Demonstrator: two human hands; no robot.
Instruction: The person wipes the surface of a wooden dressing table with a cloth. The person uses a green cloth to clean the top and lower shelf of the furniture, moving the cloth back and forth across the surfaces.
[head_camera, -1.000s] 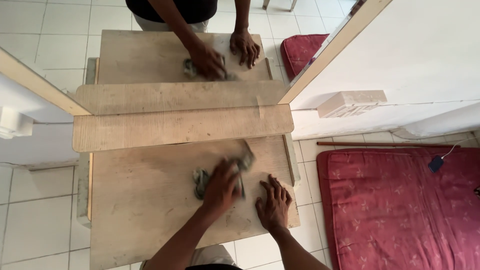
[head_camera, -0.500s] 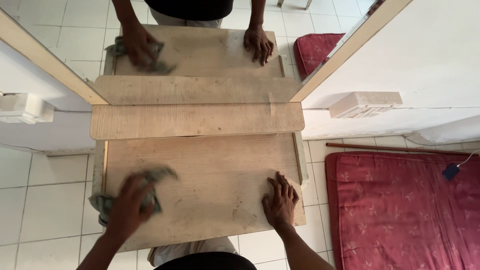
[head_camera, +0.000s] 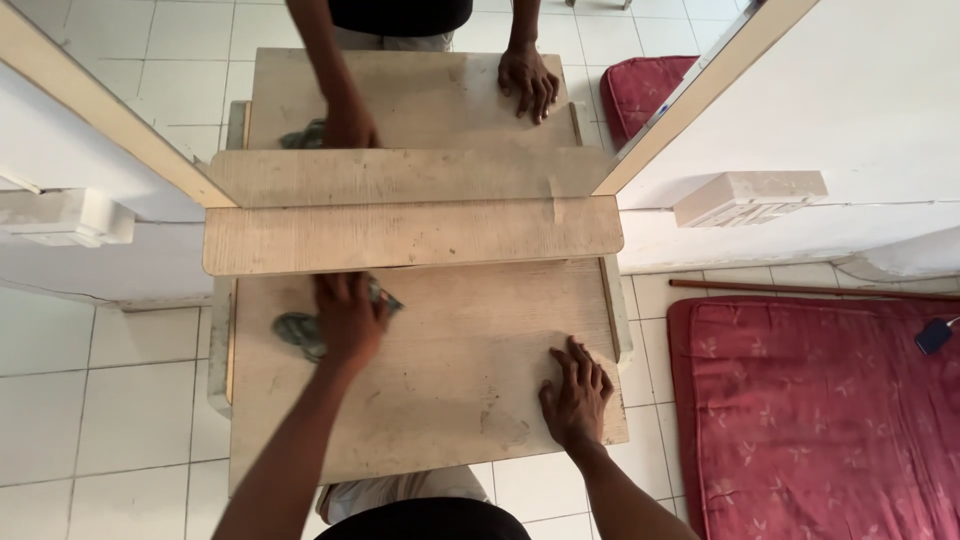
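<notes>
From the head view, the left hand (head_camera: 348, 312) grips a grey cloth (head_camera: 300, 333), pressing it onto the wooden worktop (head_camera: 440, 400) near the far left edge, just below a mirror (head_camera: 420, 100). The right hand (head_camera: 578, 392) lies open, fingers spread flat on the worktop's near right corner, well apart from the cloth.

Bright, even daylight; soft faint shadows; no glare; sharp throughout; slight wide-angle stretch at left and right edges.

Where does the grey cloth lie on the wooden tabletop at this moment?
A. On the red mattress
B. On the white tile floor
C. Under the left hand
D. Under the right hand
C: the left hand presses the grey cloth onto the wooden tabletop; the right hand lies flat and bare.
</notes>
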